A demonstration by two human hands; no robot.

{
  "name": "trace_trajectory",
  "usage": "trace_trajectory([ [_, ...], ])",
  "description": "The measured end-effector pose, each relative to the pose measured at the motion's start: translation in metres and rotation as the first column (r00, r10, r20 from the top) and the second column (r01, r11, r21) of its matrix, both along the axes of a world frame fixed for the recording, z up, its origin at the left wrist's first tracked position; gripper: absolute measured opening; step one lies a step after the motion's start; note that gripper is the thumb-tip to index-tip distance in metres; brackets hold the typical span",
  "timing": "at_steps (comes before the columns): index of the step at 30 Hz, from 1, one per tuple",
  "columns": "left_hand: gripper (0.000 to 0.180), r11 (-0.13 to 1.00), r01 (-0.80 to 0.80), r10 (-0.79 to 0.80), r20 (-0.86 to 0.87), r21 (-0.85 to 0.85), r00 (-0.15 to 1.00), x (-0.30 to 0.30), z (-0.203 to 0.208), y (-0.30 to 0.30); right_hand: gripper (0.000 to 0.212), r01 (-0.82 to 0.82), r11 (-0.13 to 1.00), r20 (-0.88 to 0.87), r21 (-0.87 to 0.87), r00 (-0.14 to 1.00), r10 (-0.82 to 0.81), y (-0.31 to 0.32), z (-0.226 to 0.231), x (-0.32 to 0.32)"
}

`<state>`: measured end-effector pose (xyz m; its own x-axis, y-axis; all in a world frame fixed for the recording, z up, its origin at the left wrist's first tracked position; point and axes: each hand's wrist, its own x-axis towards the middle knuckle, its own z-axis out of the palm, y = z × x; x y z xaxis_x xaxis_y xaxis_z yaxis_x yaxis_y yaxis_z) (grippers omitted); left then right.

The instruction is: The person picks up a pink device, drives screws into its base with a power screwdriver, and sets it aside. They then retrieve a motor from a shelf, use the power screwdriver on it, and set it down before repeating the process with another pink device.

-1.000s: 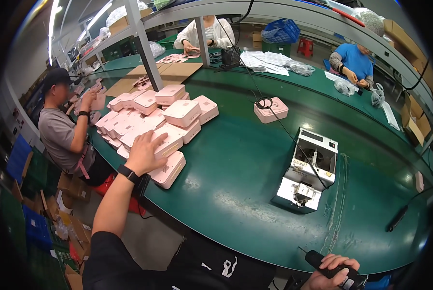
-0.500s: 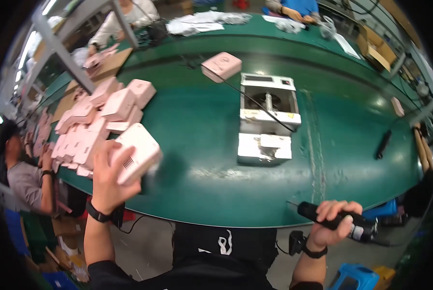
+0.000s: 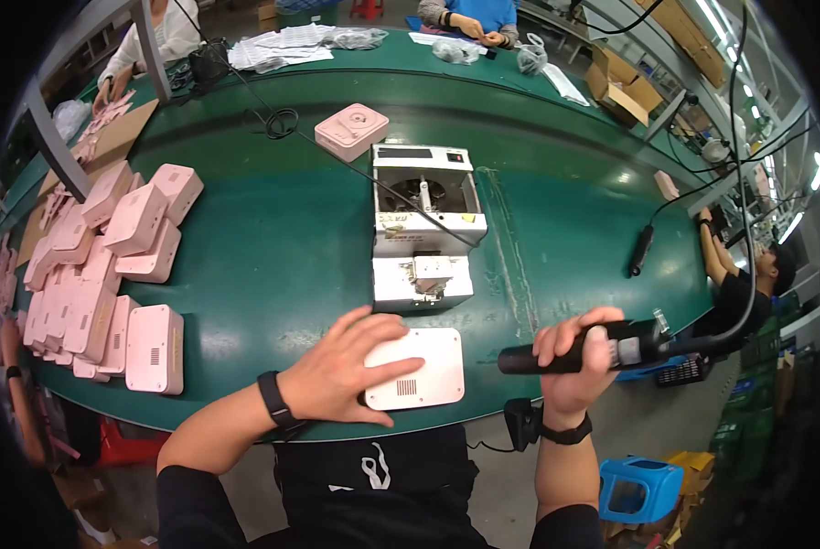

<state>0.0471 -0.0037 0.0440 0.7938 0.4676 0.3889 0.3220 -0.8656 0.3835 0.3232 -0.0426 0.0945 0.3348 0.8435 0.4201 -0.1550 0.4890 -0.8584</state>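
Observation:
A flat pink plastic case [image 3: 433, 366] with rounded corners, a small slotted grille and corner holes lies near the table's front edge. My left hand [image 3: 341, 366] grips its left side, with some fingers over the top face and the thumb by the near edge. To the right, my right hand [image 3: 574, 357] is wrapped round a black electric screwdriver [image 3: 529, 360], held roughly level above the table edge with its cord running off right. Its tip is hard to make out. Just beyond the case stands a white screw feeder [image 3: 423, 242].
Many pink cases [image 3: 90, 302] are heaped at the left, one [image 3: 154, 352] at the near edge. Another pink case [image 3: 353, 130] sits behind the feeder. A loose black cord [image 3: 337, 156] crosses over it. A black tool [image 3: 642, 249] lies far right. Other people work around the table.
My left hand has carried a pink case from beside the heap to the right, and it now lies flat before me. My right hand still holds the screwdriver. The view has turned right.

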Motion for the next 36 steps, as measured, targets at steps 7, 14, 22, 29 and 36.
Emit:
trace_trajectory([
  [7, 0.079, 0.937, -0.063, 0.118, 0.142, -0.344, 0.983, -0.022, -0.016, 0.006, 0.024, -0.227, 0.968, -0.004, 0.107, 0.974, 0.228, 0.069, 0.06, -0.053],
  [14, 0.077, 0.944, -0.011, 0.07, 0.168, -0.33, 0.983, -0.028, -0.026, 0.015, 0.025, -0.195, 0.981, 0.281, -0.001, 0.941, 0.187, 0.102, 0.06, -0.076],
  [22, 0.075, 0.942, -0.015, 0.088, 0.203, -0.337, 0.975, -0.029, -0.027, 0.013, 0.027, -0.227, 0.97, 0.135, -0.092, 0.962, 0.238, 0.069, 0.057, -0.058],
  [29, 0.075, 0.937, -0.013, 0.086, 0.195, -0.35, 0.977, -0.027, -0.03, 0.014, 0.028, -0.234, 0.972, 0.164, -0.004, 0.959, 0.232, 0.054, 0.045, -0.041],
  [36, 0.075, 0.929, -0.008, 0.089, 0.202, -0.371, 0.975, -0.025, -0.028, 0.014, 0.028, -0.228, 0.973, 0.14, -0.038, 0.963, 0.232, 0.057, 0.021, -0.038],
])
